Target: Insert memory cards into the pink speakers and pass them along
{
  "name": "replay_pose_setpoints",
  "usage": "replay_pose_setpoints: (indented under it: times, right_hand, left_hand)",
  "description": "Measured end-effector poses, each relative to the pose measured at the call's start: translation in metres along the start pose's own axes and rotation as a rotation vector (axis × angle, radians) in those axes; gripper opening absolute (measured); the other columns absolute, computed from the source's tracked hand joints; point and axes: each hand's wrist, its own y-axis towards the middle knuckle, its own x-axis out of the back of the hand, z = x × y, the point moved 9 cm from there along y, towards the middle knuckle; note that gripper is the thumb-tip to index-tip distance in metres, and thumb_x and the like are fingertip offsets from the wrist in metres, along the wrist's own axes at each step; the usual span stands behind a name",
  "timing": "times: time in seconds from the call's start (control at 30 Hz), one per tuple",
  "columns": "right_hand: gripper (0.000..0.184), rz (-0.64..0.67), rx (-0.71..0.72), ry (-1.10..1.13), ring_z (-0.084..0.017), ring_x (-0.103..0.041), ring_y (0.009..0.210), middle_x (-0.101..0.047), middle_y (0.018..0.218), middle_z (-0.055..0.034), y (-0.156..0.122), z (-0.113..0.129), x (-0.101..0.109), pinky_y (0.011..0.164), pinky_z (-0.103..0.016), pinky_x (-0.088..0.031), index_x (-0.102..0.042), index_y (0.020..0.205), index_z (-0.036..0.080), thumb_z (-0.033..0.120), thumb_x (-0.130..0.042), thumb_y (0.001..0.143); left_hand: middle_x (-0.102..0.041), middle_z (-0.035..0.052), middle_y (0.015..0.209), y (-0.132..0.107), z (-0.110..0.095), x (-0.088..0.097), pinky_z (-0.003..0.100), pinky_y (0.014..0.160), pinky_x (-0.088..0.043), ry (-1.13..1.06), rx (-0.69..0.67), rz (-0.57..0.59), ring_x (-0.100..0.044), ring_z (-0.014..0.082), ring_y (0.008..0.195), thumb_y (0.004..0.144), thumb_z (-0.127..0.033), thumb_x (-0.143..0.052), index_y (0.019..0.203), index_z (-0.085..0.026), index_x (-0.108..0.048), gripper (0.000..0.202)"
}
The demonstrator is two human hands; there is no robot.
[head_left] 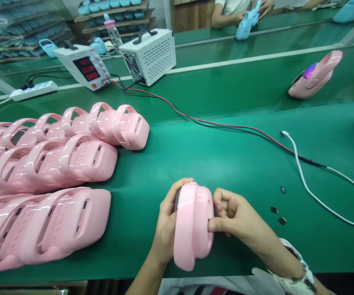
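Observation:
My left hand (pixel 164 223) is wrapped around a pink plastic device with a handle (pixel 186 229), holding it on its side above the green table. At the device's slotted side panel is my right hand (pixel 229 211), its thumb tip pressed by a slot and its fingers curled. A dark spot shows at the thumb tip; whether it is a card or the slot itself is unclear. Right of that hand lie three small memory cards: one card (pixel 283 190) farther back, another card (pixel 274 210) and a third card (pixel 282 221) nearer me.
Rows of similar pink devices (pixel 93 157) fill the left. A white cable (pixel 302 176) loops at right, joined to red and black wires from a power supply (pixel 86 67). Another pink device (pixel 315 78) has a purple light. Across the table, a person's hands hold a blue device (pixel 247 25).

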Motion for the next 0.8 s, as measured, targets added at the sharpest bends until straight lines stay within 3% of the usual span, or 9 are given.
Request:
replay_pose_setpoints:
  times: [0.27,0.43,0.63,0.8]
  right_hand:
    - [0.051,0.078,-0.022,0.244,-0.004,-0.039,0.049,-0.048,0.056,0.0090,0.000,-0.015,-0.002,0.045,-0.016,-0.027,-0.045,0.072,0.019,0.040,-0.089,0.058]
    - [0.048,0.067,-0.012,0.263,-0.003,-0.039,0.045,-0.051,0.053,0.0086,0.003,-0.014,-0.001,0.043,-0.015,-0.027,-0.046,0.069,0.019,0.034,-0.090,0.057]
    - [0.049,0.054,-0.013,0.272,-0.002,-0.036,0.044,-0.049,0.050,0.0097,-0.001,-0.008,-0.001,0.043,-0.014,-0.028,-0.048,0.068,0.018,0.032,-0.092,0.053]
    - [0.046,0.105,0.006,0.246,-0.004,-0.048,0.044,-0.056,0.054,0.0061,0.000,-0.007,-0.005,0.044,-0.015,-0.035,-0.050,0.067,0.017,0.031,-0.092,0.054]
  left_hand:
    - [-0.064,0.0083,0.114,-0.001,-0.002,0.000,0.039,0.087,-0.049,0.026,-0.051,-0.012,-0.059,0.0311,0.100,0.076,-0.043,-0.062,0.120,-0.021,-0.058,0.049]
    - [-0.062,0.0052,0.117,-0.001,-0.007,0.000,0.032,0.086,-0.046,0.103,-0.090,0.011,-0.058,0.0251,0.098,0.080,-0.040,-0.058,0.119,-0.022,-0.057,0.043]
    - [-0.065,0.0037,0.107,-0.001,-0.009,-0.005,0.028,0.079,-0.047,0.145,-0.080,0.018,-0.058,0.0222,0.091,0.082,-0.041,-0.053,0.117,-0.022,-0.057,0.040]
    - [-0.066,0.0017,0.109,-0.003,-0.009,0.002,0.026,0.074,-0.050,0.257,-0.033,-0.038,-0.061,0.0210,0.088,0.079,-0.036,-0.060,0.116,-0.025,-0.059,0.039]
